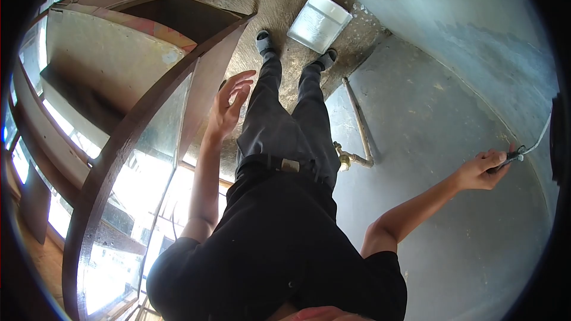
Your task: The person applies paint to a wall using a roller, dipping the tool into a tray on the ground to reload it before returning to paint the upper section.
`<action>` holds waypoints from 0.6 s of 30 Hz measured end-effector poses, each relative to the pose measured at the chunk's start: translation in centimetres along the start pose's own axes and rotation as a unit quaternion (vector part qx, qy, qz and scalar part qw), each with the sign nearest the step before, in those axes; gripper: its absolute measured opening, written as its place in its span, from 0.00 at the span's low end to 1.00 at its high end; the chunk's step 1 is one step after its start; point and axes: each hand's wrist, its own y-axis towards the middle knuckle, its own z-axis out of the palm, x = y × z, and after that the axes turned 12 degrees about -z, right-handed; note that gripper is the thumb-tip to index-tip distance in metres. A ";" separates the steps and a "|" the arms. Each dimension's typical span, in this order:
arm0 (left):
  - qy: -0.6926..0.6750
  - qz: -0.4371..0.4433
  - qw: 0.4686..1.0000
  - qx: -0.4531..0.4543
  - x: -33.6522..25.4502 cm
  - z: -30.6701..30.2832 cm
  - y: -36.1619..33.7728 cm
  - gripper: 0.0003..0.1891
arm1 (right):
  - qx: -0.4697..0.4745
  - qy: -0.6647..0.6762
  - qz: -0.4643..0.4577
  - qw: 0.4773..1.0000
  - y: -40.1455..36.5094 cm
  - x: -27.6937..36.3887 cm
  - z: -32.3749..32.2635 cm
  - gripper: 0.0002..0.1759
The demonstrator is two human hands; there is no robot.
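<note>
My right hand is stretched out to the grey plastered wall and is shut on a dark-handled tool. The tool's tip meets a thin grey wire that runs up along the wall. My left hand is raised with its fingers spread and holds nothing. It hovers beside the edge of a wooden window shutter. I see my own black shirt, dark trousers and sandalled feet below me.
A white plastic container stands on the rough floor by my feet. A thin pipe with a brass tap runs along the foot of the wall. A wooden window frame with bright glass fills the left.
</note>
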 end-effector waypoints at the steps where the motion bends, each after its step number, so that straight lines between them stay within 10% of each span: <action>1: -0.005 0.003 1.000 -0.004 0.2 -0.1 0.1 0.29 | 0.000 0.000 0.001 1.000 0.0 0.0 -0.1 0.30; 18: 0.009 0.034 0.999 -0.017 -0.9 0.0 0.4 0.29 | 0.018 0.038 0.035 0.999 -0.3 0.8 -0.3 0.28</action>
